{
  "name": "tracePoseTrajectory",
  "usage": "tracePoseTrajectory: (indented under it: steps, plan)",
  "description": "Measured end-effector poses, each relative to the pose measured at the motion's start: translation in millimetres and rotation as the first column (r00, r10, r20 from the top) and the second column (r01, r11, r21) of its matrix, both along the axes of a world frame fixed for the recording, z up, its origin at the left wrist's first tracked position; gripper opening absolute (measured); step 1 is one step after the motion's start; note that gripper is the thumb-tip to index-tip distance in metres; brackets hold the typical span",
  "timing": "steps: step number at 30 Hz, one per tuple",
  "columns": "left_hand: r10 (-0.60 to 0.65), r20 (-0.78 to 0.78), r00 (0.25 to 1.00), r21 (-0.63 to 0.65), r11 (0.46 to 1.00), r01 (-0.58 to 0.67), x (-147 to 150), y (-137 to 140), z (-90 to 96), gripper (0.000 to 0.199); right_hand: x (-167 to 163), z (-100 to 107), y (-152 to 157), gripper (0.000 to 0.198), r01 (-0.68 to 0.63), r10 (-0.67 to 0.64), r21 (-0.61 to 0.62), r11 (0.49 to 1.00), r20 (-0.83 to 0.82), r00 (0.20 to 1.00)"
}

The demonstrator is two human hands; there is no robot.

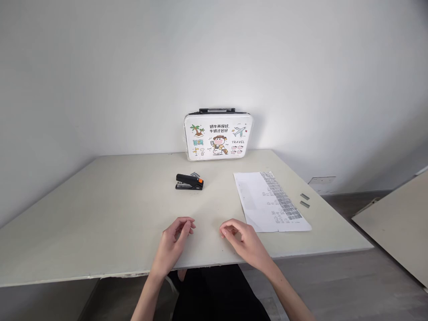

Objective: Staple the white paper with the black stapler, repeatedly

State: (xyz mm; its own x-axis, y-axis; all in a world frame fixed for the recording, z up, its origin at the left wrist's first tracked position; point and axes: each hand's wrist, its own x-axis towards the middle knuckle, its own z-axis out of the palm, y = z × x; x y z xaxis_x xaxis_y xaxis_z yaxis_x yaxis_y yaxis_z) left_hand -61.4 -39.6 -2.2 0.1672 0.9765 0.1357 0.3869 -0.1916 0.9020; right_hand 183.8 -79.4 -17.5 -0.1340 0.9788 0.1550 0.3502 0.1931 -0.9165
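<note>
Bare forearms (147, 294) lie nearest my remote viewpoint, reaching over the near edge of the desk (117, 214). Left hand (174, 238): released and loosely curled, thumb beside the forefinger, holding nothing that I can see. Right hand (244, 240): likewise slack and unladen, fingertips bent toward the thumb, near the closest corner of a printed sheet (252, 196); whether either hand touches the desk I cannot tell. Stapler (189, 183), black and orange: beyond the left hand and apart from it, between the desk's near and far edges. Grey strips (195, 174), apparently staples: partly hidden behind it; two more strips (304, 204) lie between the sheet and the right edge. White case (217, 139): upright at the far edge. Stage, as I judge it: a pause, with nothing grasped. For any pick-up from this pose, I would need fingers uncurled and a hand carried forward.
</note>
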Motion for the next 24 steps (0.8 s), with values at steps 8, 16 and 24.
tracePoseTrajectory:
  steps: [8,16,24]
  plan:
    - [0.001,0.02,1.0,0.004,1.0,-0.001,1.1,-0.3,1.7,0.037,-0.2,1.9,-0.2,0.03,0.001,-0.001,0.003,1.0,0.017,1.0]
    - [-0.007,0.007,1.0,0.008,1.0,0.007,-0.7,-0.1,-1.4,0.037,-0.9,2.1,-0.9,0.029,-0.005,0.005,-0.008,1.0,0.007,1.0]
    - [-0.013,0.006,1.0,-0.007,1.0,0.013,-1.0,-0.6,-0.2,0.038,-0.4,1.4,-0.1,0.029,-0.007,0.007,-0.003,1.0,0.006,1.0]
